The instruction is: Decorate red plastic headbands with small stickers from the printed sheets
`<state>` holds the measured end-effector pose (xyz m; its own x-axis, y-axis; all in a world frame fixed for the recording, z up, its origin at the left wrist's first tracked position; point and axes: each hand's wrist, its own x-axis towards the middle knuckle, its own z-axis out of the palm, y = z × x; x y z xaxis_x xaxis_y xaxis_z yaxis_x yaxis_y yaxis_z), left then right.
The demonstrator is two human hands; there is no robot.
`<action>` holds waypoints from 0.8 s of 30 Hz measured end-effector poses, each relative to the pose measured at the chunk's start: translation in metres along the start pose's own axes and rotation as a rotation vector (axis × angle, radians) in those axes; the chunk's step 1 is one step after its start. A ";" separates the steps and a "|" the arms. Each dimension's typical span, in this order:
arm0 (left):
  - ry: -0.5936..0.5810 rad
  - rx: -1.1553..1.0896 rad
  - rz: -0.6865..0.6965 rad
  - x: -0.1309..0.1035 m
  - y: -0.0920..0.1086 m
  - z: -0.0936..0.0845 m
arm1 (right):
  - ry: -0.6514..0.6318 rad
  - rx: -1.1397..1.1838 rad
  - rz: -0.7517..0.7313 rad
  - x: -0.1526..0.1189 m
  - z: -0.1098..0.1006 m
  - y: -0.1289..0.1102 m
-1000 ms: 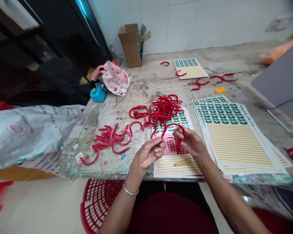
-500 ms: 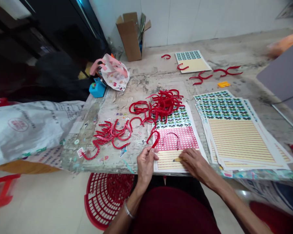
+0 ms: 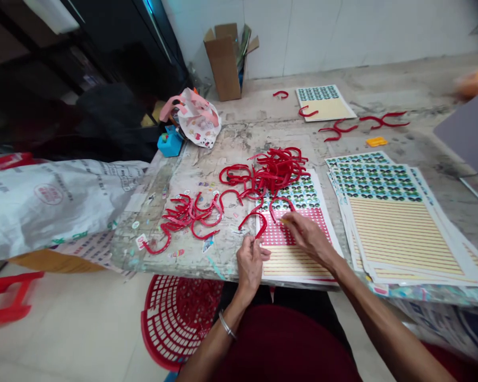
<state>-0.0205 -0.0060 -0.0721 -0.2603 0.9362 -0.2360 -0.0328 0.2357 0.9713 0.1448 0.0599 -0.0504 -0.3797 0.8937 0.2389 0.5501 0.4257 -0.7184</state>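
My left hand (image 3: 250, 265) pinches one end of a red curved strip (image 3: 259, 220) at the left edge of a printed sheet (image 3: 295, 262). The sheet has rows of dark and green prints, a pink band with white marks and a cream part with lines. My right hand (image 3: 308, 236) is closed over the pink band, holding a small yellow piece (image 3: 286, 220), mostly hidden by the fingers. Just beyond those fingertips lies another red curved strip (image 3: 281, 199). A tangled pile of red strips (image 3: 279, 167) covers the top of the sheet.
More red strips (image 3: 185, 212) lie to the left. Stacked printed sheets (image 3: 406, 233) are on the right, near a yellow item (image 3: 376, 141). Farther back stand a cardboard box (image 3: 225, 69), a patterned bag (image 3: 201, 119) and a blue box (image 3: 170, 144). A red basket (image 3: 159, 318) is below the table edge.
My right hand has moved up the sheet from the cream part to the pink band, with the yellow piece. The strip near it lies farther up. My left hand keeps its strip.
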 end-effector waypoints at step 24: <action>-0.022 -0.005 -0.010 0.002 -0.003 -0.004 | -0.193 -0.303 -0.260 -0.004 0.026 0.000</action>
<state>-0.0245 -0.0057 -0.0754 -0.2383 0.9395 -0.2462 -0.0404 0.2438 0.9690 0.1273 0.0530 -0.0685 -0.6506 0.7208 0.2390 0.6004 0.6809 -0.4194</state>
